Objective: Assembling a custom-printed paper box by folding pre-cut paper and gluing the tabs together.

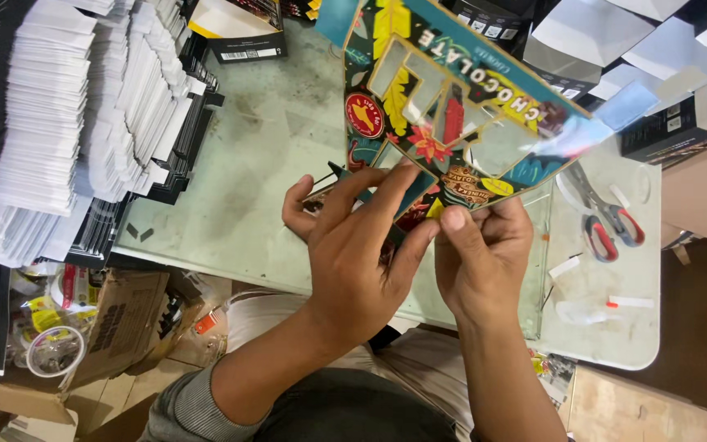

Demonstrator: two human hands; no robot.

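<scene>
Both hands, left hand [353, 254] and right hand [480, 258], pinch the colourful flat carton [443, 115] above the scissors [607, 217]; uneven pressure could crease its clear window.

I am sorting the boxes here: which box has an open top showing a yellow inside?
The small black box at the top edge, beside the stacks of flat white cartons. Its inside is yellow; the black boxes on the right show none.

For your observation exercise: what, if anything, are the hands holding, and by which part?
Both the left hand and the right hand hold a colourful printed carton sleeve by its near, lower edge.
</scene>
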